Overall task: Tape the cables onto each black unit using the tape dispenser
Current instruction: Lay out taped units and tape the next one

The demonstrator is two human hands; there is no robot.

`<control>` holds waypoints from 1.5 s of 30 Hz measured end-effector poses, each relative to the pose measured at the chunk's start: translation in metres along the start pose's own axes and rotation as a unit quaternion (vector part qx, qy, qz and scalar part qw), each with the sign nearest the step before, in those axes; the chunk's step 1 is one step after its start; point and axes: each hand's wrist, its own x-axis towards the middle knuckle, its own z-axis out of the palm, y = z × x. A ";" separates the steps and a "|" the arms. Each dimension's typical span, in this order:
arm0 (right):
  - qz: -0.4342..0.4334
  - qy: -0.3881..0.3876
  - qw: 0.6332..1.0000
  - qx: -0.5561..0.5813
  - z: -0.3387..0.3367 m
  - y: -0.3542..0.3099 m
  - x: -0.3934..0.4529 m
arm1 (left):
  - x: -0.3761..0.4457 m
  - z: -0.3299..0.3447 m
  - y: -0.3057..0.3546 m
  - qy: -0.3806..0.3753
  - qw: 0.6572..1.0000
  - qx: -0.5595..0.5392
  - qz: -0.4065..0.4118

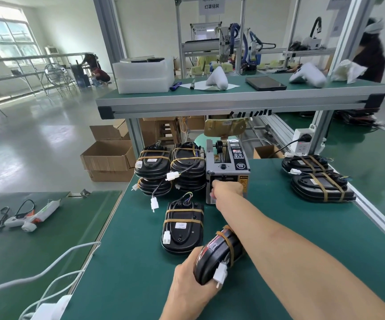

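My left hand (190, 285) grips a black unit (219, 252) tilted on its edge near the front of the green mat, its white connector (220, 273) hanging by my fingers. My right hand (227, 189) reaches across to the mouth of the grey tape dispenser (228, 167), fingers curled at the slot; whether it pinches tape is hidden. Another taped black unit (183, 227) lies flat between us. A stack of taped units (170, 167) stands left of the dispenser.
Two more taped units (318, 179) lie at the right by the aluminium rail. A glue gun (32, 217) and white cables sit on the left table. Cardboard boxes (108, 155) stand on the floor. An upper shelf (233, 98) overhangs the dispenser.
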 end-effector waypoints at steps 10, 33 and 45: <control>-0.107 -0.221 0.956 -0.163 -0.048 0.000 -0.065 | -0.002 -0.002 0.003 -0.011 1.000 -0.004 0.022; -0.157 -0.161 0.971 -0.085 -0.144 0.052 -0.142 | -0.002 -0.003 0.004 -0.008 1.000 -0.026 0.008; -0.178 -0.100 0.944 -0.259 -0.108 0.085 -0.149 | -0.001 -0.003 0.001 -0.017 1.000 -0.019 0.010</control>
